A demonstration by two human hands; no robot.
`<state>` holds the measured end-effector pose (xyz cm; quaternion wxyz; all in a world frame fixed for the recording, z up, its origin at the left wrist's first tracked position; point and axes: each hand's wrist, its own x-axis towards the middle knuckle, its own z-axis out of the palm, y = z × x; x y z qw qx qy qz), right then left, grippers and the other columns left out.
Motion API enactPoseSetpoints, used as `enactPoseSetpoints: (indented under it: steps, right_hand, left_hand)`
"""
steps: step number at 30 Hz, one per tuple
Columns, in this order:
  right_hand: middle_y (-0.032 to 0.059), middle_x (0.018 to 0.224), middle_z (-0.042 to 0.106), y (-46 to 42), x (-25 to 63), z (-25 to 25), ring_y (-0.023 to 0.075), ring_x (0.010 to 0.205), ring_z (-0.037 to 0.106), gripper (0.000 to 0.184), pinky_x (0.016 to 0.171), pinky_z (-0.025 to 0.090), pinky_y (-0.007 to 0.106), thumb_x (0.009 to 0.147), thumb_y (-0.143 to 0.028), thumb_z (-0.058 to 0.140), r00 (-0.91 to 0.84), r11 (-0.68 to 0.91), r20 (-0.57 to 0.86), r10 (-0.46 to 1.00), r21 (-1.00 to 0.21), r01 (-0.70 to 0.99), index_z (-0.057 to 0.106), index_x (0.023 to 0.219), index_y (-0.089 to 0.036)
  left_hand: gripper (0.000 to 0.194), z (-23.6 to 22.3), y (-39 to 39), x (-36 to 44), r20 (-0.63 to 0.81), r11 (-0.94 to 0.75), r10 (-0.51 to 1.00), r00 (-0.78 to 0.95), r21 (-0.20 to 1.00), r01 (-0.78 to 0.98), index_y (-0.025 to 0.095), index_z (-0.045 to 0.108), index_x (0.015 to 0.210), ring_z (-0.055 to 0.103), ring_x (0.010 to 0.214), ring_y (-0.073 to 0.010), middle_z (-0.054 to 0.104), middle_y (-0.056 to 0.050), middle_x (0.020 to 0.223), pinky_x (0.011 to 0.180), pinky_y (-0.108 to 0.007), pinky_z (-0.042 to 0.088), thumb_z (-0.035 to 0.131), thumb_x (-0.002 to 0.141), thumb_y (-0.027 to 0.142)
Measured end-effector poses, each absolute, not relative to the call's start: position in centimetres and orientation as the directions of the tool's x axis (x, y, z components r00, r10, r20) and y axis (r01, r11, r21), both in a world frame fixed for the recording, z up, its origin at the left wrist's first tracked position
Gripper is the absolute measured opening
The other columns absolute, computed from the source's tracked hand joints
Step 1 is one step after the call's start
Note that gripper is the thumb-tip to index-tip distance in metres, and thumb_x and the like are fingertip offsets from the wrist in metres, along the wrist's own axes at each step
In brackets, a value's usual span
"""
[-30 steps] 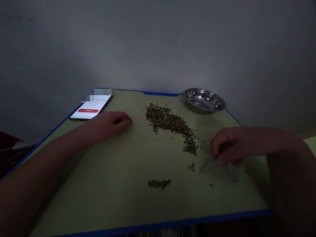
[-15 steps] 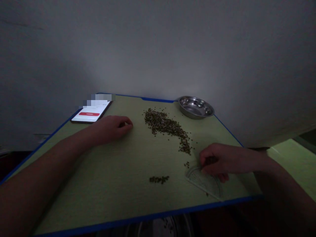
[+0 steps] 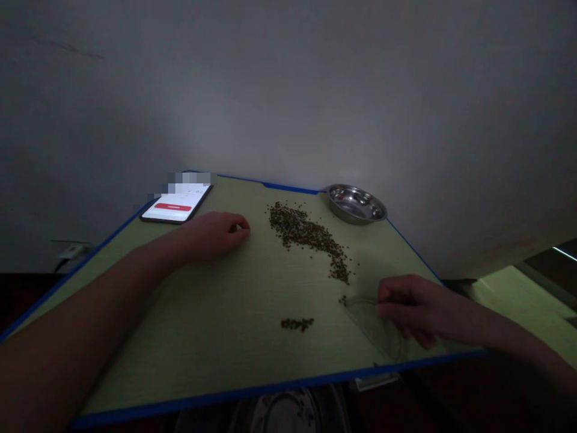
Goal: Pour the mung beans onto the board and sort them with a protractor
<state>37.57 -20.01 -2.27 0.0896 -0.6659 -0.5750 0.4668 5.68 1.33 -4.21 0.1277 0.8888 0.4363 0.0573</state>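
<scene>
My right hand [image 3: 412, 307] pinches the curved rim of a clear semicircular protractor [image 3: 374, 334] near the table's front right. A few seeds lie beside the protractor's left end. My left hand [image 3: 220, 231] rests on the table with its fingers curled in and the thumb against them; I see nothing held there. Between the hands, farther back, spreads a pile of small greenish-brown seeds [image 3: 306, 231], with a tail running toward my right hand. A small separate row of seeds [image 3: 297, 325] lies in front, left of the protractor.
A shiny metal bowl [image 3: 356, 205] stands at the back right corner of the blue-edged table [image 3: 216, 337]. A lit phone [image 3: 175, 201] lies at the back left, by my left forearm. Below the front edge is a metal basin [image 3: 286, 412]. A wall rises behind.
My right hand has shifted slightly right and toward me, and the protractor looks more tilted. The view has moved a little; my left hand keeps its pose.
</scene>
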Motion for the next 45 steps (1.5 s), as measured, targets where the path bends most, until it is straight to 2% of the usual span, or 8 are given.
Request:
enactPoseSetpoints:
  steps: [4, 12, 19, 23, 27, 33, 45]
  right_hand:
    - [-0.0052, 0.058, 0.051, -22.6, 38.4, -3.4, 0.0057, 0.042, 0.044, 0.033, 0.039, 0.034, 0.017, 0.092, -0.045, 0.051, 0.011, -0.389, -0.539, 0.842, -0.595, 0.703, 0.047, 0.072, -0.019]
    - [-0.0054, 0.054, 0.049, -23.1, 35.2, -3.8, 0.0076, 0.041, 0.04, 0.03, 0.036, 0.029, 0.018, 0.091, -0.041, 0.049, 0.071, -0.389, -0.498, 0.864, -0.572, 0.722, 0.044, 0.069, -0.021]
    - [-0.0055, 0.051, 0.048, -20.4, 32.5, -3.7, 0.0083, 0.045, 0.043, 0.026, 0.043, 0.032, 0.019, 0.087, -0.029, 0.052, -0.018, -0.242, -0.369, 0.929, -0.645, 0.724, 0.042, 0.064, -0.021]
    - [-0.005, 0.053, 0.05, -19.0, 31.8, -3.4, 0.0075, 0.045, 0.04, 0.023, 0.042, 0.03, 0.019, 0.087, -0.024, 0.05, -0.063, -0.204, -0.368, 0.928, -0.642, 0.739, 0.046, 0.065, -0.02]
    - [-0.0046, 0.059, 0.049, -17.7, 31.8, -3.1, 0.0093, 0.053, 0.044, 0.02, 0.048, 0.034, 0.021, 0.087, -0.022, 0.051, -0.164, -0.095, -0.322, 0.932, -0.657, 0.748, 0.048, 0.067, -0.019]
    - [-0.0056, 0.061, 0.045, -16.3, 32.4, -2.9, 0.01, 0.057, 0.043, 0.021, 0.051, 0.032, 0.023, 0.089, -0.026, 0.051, -0.267, 0.028, -0.323, 0.908, -0.589, 0.807, 0.05, 0.07, -0.018]
    - [-0.0027, 0.068, 0.062, -16.8, 32.2, -2.8, 0.012, 0.061, 0.055, 0.017, 0.054, 0.036, 0.024, 0.09, -0.03, 0.057, -0.35, 0.135, -0.347, 0.87, -0.516, 0.846, 0.064, 0.079, -0.019]
  left_hand:
    - [0.048, -4.1, 1.3, 5.7, -0.024, -0.585, 0.789, 0.614, 0.278, 0.762, 0.021, 0.066, 0.108, 0.065, 0.086, -0.0229, 0.072, -0.009, 0.101, 0.072, -0.032, 0.045, 0.038, 0.082, 0.05]
    - [0.048, -4.0, 1.3, 5.8, -0.021, -0.59, 0.787, 0.616, 0.265, 0.763, 0.021, 0.066, 0.107, 0.065, 0.088, -0.0231, 0.072, -0.009, 0.101, 0.073, -0.032, 0.046, 0.037, 0.082, 0.049]
    - [0.045, -3.8, 1.0, 5.9, -0.017, -0.587, 0.791, 0.611, 0.258, 0.767, 0.021, 0.067, 0.104, 0.065, 0.086, -0.0225, 0.072, -0.009, 0.099, 0.072, -0.031, 0.046, 0.038, 0.082, 0.047]
    - [0.046, -3.9, 1.0, 5.8, -0.016, -0.588, 0.79, 0.613, 0.265, 0.764, 0.02, 0.067, 0.105, 0.065, 0.084, -0.0225, 0.072, -0.01, 0.098, 0.071, -0.031, 0.045, 0.037, 0.082, 0.047]
    - [0.047, -3.7, 0.7, 5.8, -0.025, -0.581, 0.792, 0.61, 0.273, 0.766, 0.019, 0.067, 0.106, 0.065, 0.083, -0.0235, 0.072, -0.01, 0.099, 0.071, -0.033, 0.045, 0.037, 0.082, 0.047]
    - [0.047, -3.5, 0.4, 5.9, -0.038, -0.577, 0.794, 0.606, 0.266, 0.772, 0.019, 0.067, 0.109, 0.064, 0.082, -0.0233, 0.071, -0.011, 0.099, 0.071, -0.033, 0.045, 0.038, 0.083, 0.046]
    - [0.044, -3.8, 0.5, 5.9, -0.043, -0.571, 0.797, 0.602, 0.269, 0.776, 0.02, 0.067, 0.107, 0.063, 0.082, -0.0215, 0.072, -0.008, 0.098, 0.07, -0.03, 0.044, 0.039, 0.083, 0.045]
